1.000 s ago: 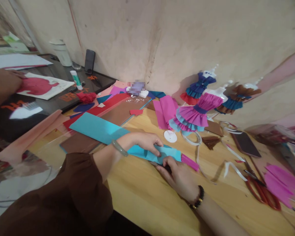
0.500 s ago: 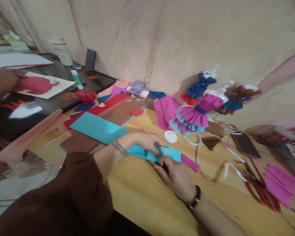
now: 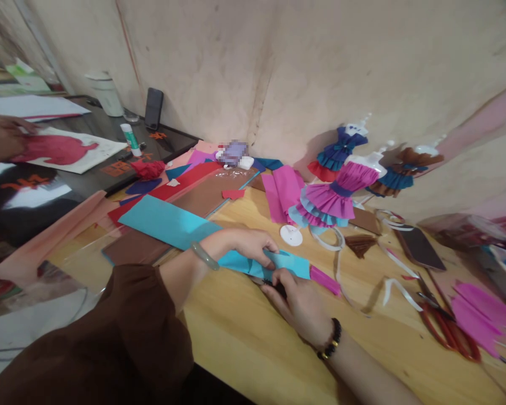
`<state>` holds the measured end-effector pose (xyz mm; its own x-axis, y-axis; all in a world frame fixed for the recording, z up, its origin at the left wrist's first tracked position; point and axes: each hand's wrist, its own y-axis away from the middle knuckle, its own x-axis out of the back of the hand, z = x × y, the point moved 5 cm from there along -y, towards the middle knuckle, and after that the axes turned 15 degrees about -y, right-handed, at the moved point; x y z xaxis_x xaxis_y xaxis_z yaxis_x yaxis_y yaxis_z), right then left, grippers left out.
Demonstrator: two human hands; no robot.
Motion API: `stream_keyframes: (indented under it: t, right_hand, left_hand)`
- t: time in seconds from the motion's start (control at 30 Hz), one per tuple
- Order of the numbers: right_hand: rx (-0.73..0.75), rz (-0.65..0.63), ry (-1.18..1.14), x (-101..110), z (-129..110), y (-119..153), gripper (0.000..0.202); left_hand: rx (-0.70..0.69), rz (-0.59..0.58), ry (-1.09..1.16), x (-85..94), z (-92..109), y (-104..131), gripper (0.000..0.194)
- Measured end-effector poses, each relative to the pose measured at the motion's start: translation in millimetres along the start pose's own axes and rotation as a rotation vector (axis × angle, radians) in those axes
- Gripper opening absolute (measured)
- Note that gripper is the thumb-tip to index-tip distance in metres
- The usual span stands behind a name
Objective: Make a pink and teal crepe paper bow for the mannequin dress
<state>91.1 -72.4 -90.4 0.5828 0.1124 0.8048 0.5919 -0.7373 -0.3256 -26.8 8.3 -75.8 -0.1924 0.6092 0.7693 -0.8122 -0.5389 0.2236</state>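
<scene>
A long strip of turquoise paper (image 3: 168, 222) lies diagonally on the wooden table. My left hand (image 3: 253, 246), with a bangle on the wrist, rests on the strip with its fingers curled down and closed on the paper. My right hand (image 3: 297, 304), with a dark bead bracelet, is at the strip's near edge, thumb and fingers closed together. A small dark thing with a greyish tip (image 3: 259, 280) shows beside its fingertips; most of it is hidden, so its kind is unclear. A magenta paper piece (image 3: 324, 279) sticks out past the strip's right end.
Mannequins in paper dresses (image 3: 341, 191) stand by the wall. Red-handled scissors (image 3: 449, 326), a phone (image 3: 421, 247) and white ribbon (image 3: 331, 239) lie to the right. Brown sheets (image 3: 137, 247) lie under the strip. At left another person's hand (image 3: 4, 138) touches a red picture (image 3: 63, 149).
My hands stay almost in place on the turquoise paper; the right fingers shift slightly and a little more of the greyish tip shows. The other person's hand has moved up and left.
</scene>
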Motion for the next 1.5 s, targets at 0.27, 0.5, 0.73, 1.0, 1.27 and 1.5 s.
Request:
stream_keyframes:
  t: [0.27, 0.5, 0.73, 1.0, 1.27, 1.5]
  right_hand:
    - [0.003, 0.014, 0.008, -2, 1, 0, 0.022]
    - [0.010, 0.036, -0.007, -2, 0, -1, 0.022]
    - [0.025, 0.033, -0.007, -2, -1, -2, 0.023]
    - [0.025, 0.007, 0.016, -2, 0, 3, 0.022]
    - [-0.009, -0.097, 0.052, 23, -15, 18, 0.020]
    - [-0.323, 0.084, -0.011, 88, 49, 47, 0.025]
  left_hand:
    - [0.025, 0.001, 0.012, 2.0, 3, 3, 0.006]
    - [0.026, 0.000, 0.016, 2.1, 3, 3, 0.005]
    - [0.022, -0.002, 0.028, -0.4, 0, 1, 0.005]
    - [0.021, 0.001, 0.011, 0.9, 0, 2, 0.007]
    - [0.007, 0.010, -0.001, 1.2, -3, 0, 0.014]
    - [0.056, 0.120, -0.096, 15.9, -5, 5, 0.021]
